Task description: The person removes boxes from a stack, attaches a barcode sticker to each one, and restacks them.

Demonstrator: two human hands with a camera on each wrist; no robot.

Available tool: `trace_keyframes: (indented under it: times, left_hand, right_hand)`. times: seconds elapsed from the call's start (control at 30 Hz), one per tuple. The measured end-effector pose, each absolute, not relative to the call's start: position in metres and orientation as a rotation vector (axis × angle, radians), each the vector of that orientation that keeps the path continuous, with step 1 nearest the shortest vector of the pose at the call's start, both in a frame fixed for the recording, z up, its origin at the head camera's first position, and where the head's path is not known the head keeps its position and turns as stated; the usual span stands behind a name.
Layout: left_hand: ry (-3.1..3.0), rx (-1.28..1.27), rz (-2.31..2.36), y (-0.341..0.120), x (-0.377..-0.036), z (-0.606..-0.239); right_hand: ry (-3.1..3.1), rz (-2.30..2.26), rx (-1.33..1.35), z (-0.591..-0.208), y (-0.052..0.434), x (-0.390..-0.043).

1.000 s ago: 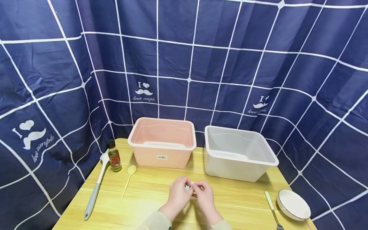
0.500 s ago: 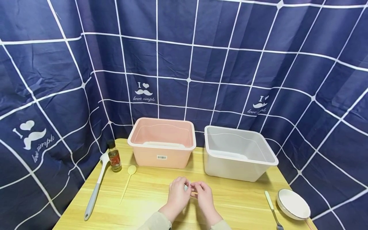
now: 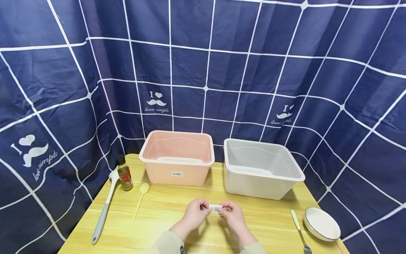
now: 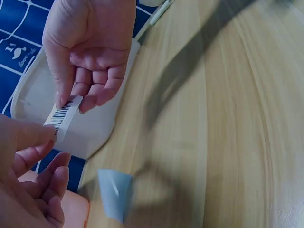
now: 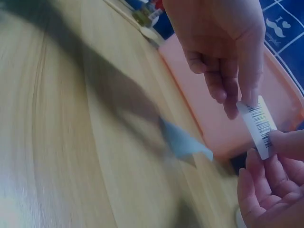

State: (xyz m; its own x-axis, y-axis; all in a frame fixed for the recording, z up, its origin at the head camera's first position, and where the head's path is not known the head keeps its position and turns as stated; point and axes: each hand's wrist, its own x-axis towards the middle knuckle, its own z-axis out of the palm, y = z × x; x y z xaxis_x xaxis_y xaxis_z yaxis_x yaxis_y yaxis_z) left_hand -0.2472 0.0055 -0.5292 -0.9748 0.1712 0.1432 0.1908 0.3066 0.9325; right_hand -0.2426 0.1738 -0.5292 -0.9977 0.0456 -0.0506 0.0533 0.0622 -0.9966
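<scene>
Over the front middle of the wooden table (image 3: 165, 215), both hands hold a small white barcode label (image 3: 215, 208). My left hand (image 3: 205, 209) pinches its left end and my right hand (image 3: 223, 209) pinches its right end, so the label spans the gap between them. In the left wrist view the label (image 4: 64, 115) hangs between the right hand's fingertips (image 4: 71, 97) above and my left hand's thumb (image 4: 33, 135) below. The right wrist view shows the label (image 5: 259, 124) the same way. Below the hands is a blurred pale blue slip (image 5: 183, 140), also in the left wrist view (image 4: 115, 194).
At the back stand a pink bin (image 3: 176, 174) and a grey-white bin (image 3: 253, 187), side by side. On the left lie a small bottle (image 3: 124, 174), a grey-handled spatula (image 3: 103, 211) and a yellow spoon (image 3: 141, 197). A fork (image 3: 298, 229) and white bowl (image 3: 321, 224) are at right.
The hands, bunched together over a small thing before, have drawn slightly apart, and the barcode label now shows flat between them. The head view has shifted a little.
</scene>
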Motion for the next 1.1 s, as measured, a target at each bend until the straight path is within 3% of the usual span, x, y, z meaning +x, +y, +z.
trace_keyframes:
  times: [0.6,0.83,1.1]
  left_hand:
    - [-2.540,-0.333,-1.713,0.078,-0.271,-0.554]
    - [-2.479,-0.355,-1.788,0.121,-0.278,-0.548]
    - [-2.468,-0.548,-1.915,0.155,-0.291,-0.537]
  right_hand:
    - [2.582,-2.128,0.418,-0.542,0.218,-0.231]
    - [2.758,-2.111,0.572,-0.545,0.253,-0.242]
    - [3.027,-1.986,0.689,-0.538,0.291,-0.264]
